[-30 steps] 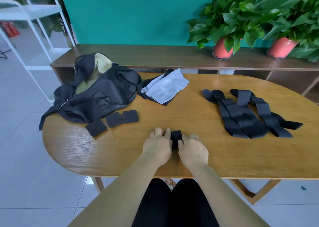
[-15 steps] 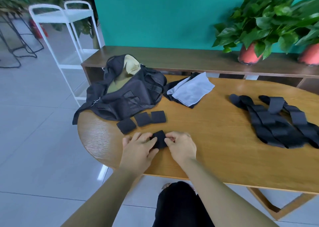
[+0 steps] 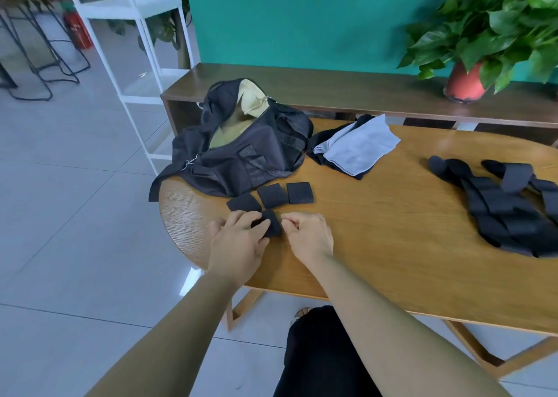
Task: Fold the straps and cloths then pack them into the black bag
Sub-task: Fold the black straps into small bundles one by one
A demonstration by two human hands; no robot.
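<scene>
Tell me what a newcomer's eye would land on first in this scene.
First, the two hands at the near table edge: the left hand and right hand meet on a small folded black strap. Just beyond sit three folded straps beside the open black bag. A heap of unfolded straps sprawls at the right.

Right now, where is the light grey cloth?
The light grey cloth lies at the table's far edge, just right of the open black bag, atop a darker cloth.
</scene>
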